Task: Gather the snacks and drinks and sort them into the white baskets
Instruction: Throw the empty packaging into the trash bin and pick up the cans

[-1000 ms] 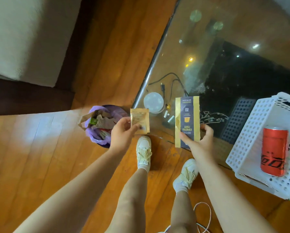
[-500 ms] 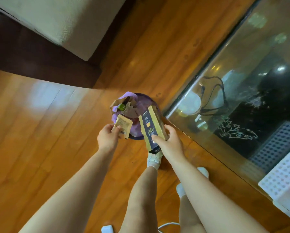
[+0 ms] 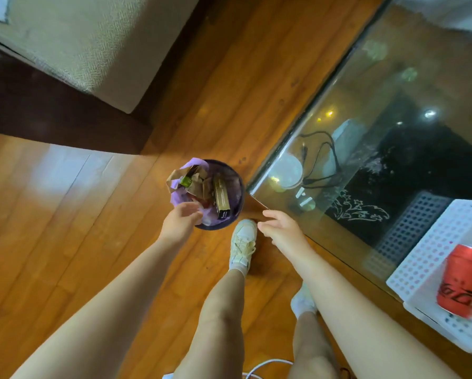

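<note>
Both hands are hanging empty with fingers loosely spread: the left hand [image 3: 180,222] over the rim of the purple-lined bin [image 3: 236,198], the right hand [image 3: 281,228] just beside it. A gold-and-navy packet [image 3: 221,199] is lying inside the bin among crumpled wrappers. A red can [image 3: 460,280] is sitting in the white basket [image 3: 426,255] on the glass tabletop [image 3: 380,86].
</note>
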The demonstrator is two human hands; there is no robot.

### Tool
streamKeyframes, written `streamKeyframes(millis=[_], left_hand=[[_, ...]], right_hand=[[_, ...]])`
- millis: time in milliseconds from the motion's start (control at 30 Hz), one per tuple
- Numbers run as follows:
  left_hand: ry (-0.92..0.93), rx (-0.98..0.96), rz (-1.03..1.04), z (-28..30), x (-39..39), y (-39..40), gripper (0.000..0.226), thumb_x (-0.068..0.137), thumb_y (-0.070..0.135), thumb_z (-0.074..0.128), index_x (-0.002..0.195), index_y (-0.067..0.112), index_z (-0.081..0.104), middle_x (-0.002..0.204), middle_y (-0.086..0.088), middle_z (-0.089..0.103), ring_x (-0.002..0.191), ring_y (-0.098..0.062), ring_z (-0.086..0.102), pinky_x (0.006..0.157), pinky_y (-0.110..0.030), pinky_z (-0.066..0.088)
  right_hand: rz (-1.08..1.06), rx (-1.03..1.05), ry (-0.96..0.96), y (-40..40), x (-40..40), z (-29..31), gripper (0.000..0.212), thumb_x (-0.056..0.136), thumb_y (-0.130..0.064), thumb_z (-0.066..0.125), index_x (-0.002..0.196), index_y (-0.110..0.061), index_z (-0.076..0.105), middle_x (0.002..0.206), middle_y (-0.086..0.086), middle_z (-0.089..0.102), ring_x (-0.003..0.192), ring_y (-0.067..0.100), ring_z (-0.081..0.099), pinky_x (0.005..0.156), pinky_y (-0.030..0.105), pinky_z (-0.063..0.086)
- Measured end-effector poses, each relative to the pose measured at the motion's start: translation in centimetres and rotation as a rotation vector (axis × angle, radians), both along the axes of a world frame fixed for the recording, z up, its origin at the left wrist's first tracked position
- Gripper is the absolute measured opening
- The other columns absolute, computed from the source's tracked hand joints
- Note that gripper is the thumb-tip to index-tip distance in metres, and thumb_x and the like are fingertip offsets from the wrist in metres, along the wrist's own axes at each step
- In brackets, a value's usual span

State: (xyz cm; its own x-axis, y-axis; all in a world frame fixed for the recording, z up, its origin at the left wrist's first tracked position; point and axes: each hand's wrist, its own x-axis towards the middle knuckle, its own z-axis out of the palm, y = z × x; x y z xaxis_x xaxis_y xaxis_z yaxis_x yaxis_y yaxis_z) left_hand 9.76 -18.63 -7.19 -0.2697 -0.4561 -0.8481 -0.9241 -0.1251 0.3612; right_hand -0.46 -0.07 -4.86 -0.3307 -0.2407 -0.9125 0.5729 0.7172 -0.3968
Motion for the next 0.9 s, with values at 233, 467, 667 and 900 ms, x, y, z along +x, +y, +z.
streamKeyframes(millis=[233,467,667,900], left_hand=[[0.118,0.101,-0.205,4.7,-4.8,7.7,0.024,0.092,0.010,0.052,0.115,0.012,0.059,0.092,-0.002,0.064,0.072,-0.009,0.059,0.065,-0.022,0.046],[0.244,0.223,-0.304,8.5,-10.0,21.9,0.020,0.093,0.007,0.050,0.108,0.014,0.061,0.084,0.005,0.065,0.071,-0.006,0.060,0.054,-0.008,0.045],[0.238,0.345,-0.336,8.3,-12.6,36.7,0.023,0.094,0.005,0.048,0.113,0.008,0.059,0.085,0.002,0.065,0.075,-0.011,0.061,0.066,-0.021,0.048],[0.106,0.273,-0.262,5.7,-13.9,49.0,0.062,0.088,0.011,0.061,0.141,0.010,0.030,0.136,-0.012,0.043,0.120,-0.025,0.048,0.103,-0.037,0.041]], right_hand=[[-0.266,-0.033,0.133,9.6,-1.8,3.8,0.019,0.091,-0.022,0.054,0.107,-0.032,0.055,0.090,-0.008,0.065,0.070,0.007,0.061,0.056,0.017,0.047],[-0.592,-0.066,0.232,22.2,-2.9,6.4,0.015,0.091,-0.020,0.054,0.096,-0.034,0.059,0.078,-0.001,0.065,0.047,0.004,0.049,0.037,0.009,0.036],[-0.811,-0.016,0.357,35.8,-2.4,7.1,0.019,0.087,-0.010,0.057,0.101,-0.020,0.064,0.080,0.002,0.063,0.052,0.000,0.051,0.044,0.010,0.038],[-0.784,0.298,0.449,48.4,-1.5,5.3,0.046,0.083,-0.014,0.066,0.125,-0.014,0.048,0.125,0.008,0.056,0.106,0.018,0.055,0.080,0.024,0.046]])
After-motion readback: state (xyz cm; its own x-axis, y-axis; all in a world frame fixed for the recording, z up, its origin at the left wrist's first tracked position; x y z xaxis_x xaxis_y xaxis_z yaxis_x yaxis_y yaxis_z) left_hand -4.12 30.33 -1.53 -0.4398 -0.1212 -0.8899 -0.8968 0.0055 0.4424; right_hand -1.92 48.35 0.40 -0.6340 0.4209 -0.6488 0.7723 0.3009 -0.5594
